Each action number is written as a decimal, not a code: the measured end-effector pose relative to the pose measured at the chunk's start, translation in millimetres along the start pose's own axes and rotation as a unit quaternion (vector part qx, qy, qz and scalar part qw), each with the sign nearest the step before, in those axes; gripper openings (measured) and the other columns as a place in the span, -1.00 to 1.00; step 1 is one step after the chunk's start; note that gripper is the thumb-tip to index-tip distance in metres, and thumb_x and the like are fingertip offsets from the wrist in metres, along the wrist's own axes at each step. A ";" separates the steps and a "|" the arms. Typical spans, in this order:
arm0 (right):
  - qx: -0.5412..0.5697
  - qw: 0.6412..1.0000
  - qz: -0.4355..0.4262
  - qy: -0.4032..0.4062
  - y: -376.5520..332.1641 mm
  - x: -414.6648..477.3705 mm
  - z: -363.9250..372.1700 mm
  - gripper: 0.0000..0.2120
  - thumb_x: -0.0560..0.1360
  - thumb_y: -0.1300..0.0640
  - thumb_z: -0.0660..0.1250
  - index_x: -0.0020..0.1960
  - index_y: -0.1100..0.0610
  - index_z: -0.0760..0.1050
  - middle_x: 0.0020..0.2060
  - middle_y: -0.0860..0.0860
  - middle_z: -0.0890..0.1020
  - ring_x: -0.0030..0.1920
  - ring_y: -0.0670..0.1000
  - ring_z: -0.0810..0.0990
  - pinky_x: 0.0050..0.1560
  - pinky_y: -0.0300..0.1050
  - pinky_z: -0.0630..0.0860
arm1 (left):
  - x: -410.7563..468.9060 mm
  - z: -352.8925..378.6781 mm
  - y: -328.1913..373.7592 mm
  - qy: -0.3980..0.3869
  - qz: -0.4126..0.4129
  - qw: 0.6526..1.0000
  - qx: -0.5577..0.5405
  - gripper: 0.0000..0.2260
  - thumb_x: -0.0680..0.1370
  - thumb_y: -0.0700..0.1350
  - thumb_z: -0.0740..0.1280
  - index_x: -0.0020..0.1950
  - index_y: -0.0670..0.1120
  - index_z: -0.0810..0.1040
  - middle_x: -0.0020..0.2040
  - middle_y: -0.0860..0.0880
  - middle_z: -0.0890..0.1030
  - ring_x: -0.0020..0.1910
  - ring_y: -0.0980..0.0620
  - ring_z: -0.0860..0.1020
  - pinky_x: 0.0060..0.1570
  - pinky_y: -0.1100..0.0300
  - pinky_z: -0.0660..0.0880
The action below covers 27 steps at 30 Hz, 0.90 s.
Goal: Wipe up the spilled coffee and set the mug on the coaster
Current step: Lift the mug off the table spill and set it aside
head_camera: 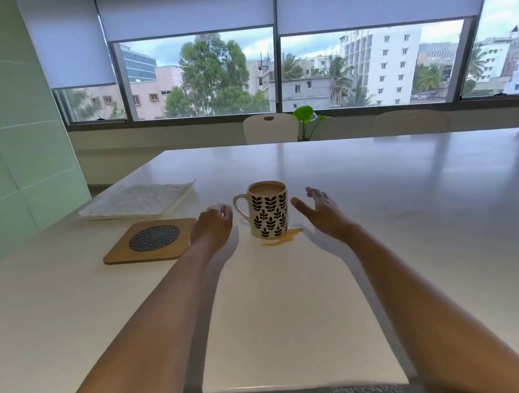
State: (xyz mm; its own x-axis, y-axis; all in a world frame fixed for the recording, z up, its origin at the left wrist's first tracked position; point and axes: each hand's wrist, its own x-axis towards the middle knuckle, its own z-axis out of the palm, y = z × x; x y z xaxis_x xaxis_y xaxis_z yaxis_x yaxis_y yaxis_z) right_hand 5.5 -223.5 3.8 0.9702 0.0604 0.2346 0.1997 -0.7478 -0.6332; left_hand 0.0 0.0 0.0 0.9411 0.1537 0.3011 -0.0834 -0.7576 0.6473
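Here the fingers [225, 212] of the left hand [212, 225] hang loosely curled and hold nothing, just beside the handle of the mug [269, 214] without touching it. The right hand [319, 211] is spread wide, its thumb reaching toward the mug's other side, near but apart; its fingertips are blurred. The mug, white with black leaf prints and full of milky coffee, stands upright on the white surface [281, 322] between the two hands. A small puddle of spilled coffee [283, 238] lies at its base on the near right side. Just left of the left hand lies a square wooden coaster [152, 239] with a round woven insert, apart from the mug, and behind it a flat stack of paper napkins [138, 201]. At the far edge stand white chairs [270, 129] and a green plant [306, 117].
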 end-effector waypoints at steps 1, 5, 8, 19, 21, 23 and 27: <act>0.022 1.000 -0.012 -0.002 -5.5 2.2 2.0 -0.30 0.56 -0.21 0.12 0.54 0.19 0.07 0.50 0.13 0.23 0.51 0.14 0.19 0.51 0.09 0.15 | 3.2 -0.1 2.8 0.006 -0.001 1.000 -0.027 -0.65 0.64 -0.04 0.05 0.20 -0.18 0.54 0.20 -0.21 0.57 0.15 -0.16 0.52 0.02 0.12 0.38; 0.067 0.997 -0.023 -0.027 -29.2 4.7 6.8 -0.21 0.52 -0.18 0.24 0.55 0.19 0.01 0.51 0.13 0.21 0.51 0.15 0.19 0.48 0.16 0.21 | 13.9 0.7 12.9 0.008 -0.020 0.995 -0.102 -0.65 0.64 -0.05 0.07 0.29 -0.17 0.50 0.22 -0.17 0.57 0.20 -0.15 0.51 0.03 0.16 0.34; 0.077 0.996 -0.017 -0.031 -36.3 7.6 13.9 -0.16 0.47 -0.13 0.34 0.54 0.19 0.00 0.50 0.13 0.21 0.50 0.15 0.19 0.48 0.14 0.20 | 19.8 0.4 13.2 -0.005 -0.018 0.993 -0.120 -0.65 0.65 -0.04 0.08 0.26 -0.18 0.52 0.16 -0.18 0.60 0.12 -0.11 0.52 -0.04 0.18 0.35; 0.151 0.989 0.009 -0.009 -42.5 17.2 30.5 -0.18 0.34 0.00 0.53 0.42 0.18 0.17 0.30 0.11 0.41 0.34 0.11 0.41 0.34 0.14 0.41 | 33.2 10.0 7.6 -0.042 -0.012 0.971 -0.233 -0.68 0.64 -0.03 0.10 0.14 -0.20 0.53 0.00 -0.14 0.66 -0.06 -0.02 0.56 0.00 0.07 0.46; 0.178 0.984 0.019 -0.013 -41.6 19.5 32.9 -0.16 0.33 0.00 0.54 0.42 0.18 0.15 0.28 0.10 0.40 0.33 0.11 0.41 0.34 0.15 0.41 | 35.7 13.2 7.9 -0.042 -0.019 0.967 -0.252 -0.67 0.64 -0.01 0.11 0.13 -0.21 0.54 -0.10 -0.11 0.63 -0.09 -0.02 0.55 -0.04 0.08 0.50; 0.198 0.980 0.027 -0.017 -40.3 23.3 35.4 -0.15 0.32 0.02 0.54 0.42 0.17 0.12 0.23 0.08 0.42 0.32 0.11 0.42 0.34 0.14 0.42 | 39.4 16.3 7.2 -0.049 -0.023 0.961 -0.273 -0.68 0.64 0.00 0.11 0.03 -0.18 0.55 -0.20 -0.06 0.60 -0.14 -0.02 0.53 -0.18 0.17 0.48; 0.219 0.975 0.032 -0.006 -36.9 30.2 38.5 -0.18 0.29 0.02 0.56 0.36 0.15 0.16 -0.02 -0.09 0.42 0.25 0.07 0.45 0.28 0.04 0.47 | 45.6 21.7 6.5 -0.072 -0.034 0.950 -0.301 -0.65 0.63 0.05 0.10 -0.16 -0.15 0.50 -0.29 -0.07 0.54 -0.18 -0.06 0.52 -0.01 0.04 0.52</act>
State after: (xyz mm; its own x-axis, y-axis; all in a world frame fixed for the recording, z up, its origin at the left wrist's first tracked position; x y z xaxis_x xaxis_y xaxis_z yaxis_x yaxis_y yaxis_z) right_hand 32.8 -168.6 5.9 0.9837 0.0314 0.1773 0.1751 -0.3967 -0.9011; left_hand 49.5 -11.7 2.7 0.9825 0.0677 0.1734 -0.1524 -0.2432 0.9579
